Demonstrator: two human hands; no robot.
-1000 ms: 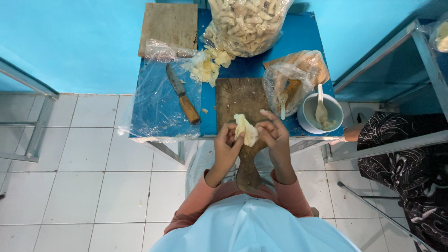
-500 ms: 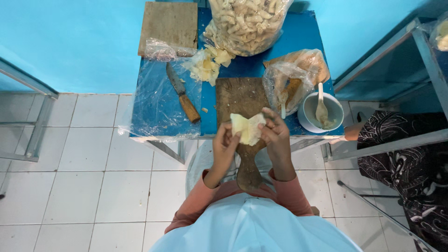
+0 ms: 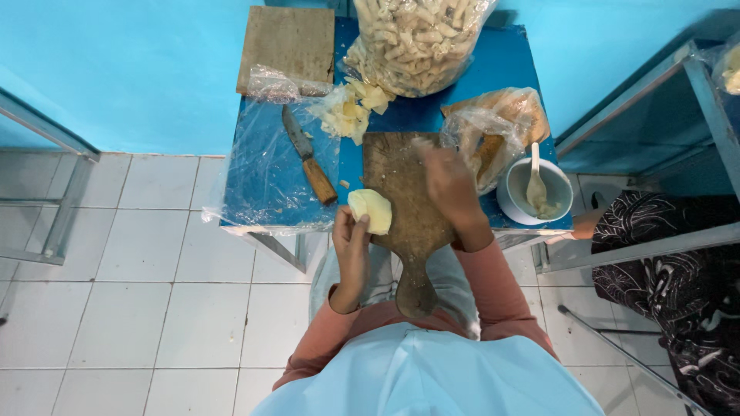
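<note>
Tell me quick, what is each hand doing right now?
Left hand: holding a pale dough sheet.
Right hand: blurred above the wooden board, grip cannot be told.

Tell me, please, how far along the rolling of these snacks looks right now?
Done: a big clear bag full of rolled pieces. In hand: the left hand holds one pale wrapper at the wooden board; the right hand is blurred above it. Left: loose wrappers piled behind.

The right hand (image 3: 445,179) is motion-blurred, so its grip cannot be told. The bag of rolls (image 3: 420,38) is cut off by the top edge.
</note>
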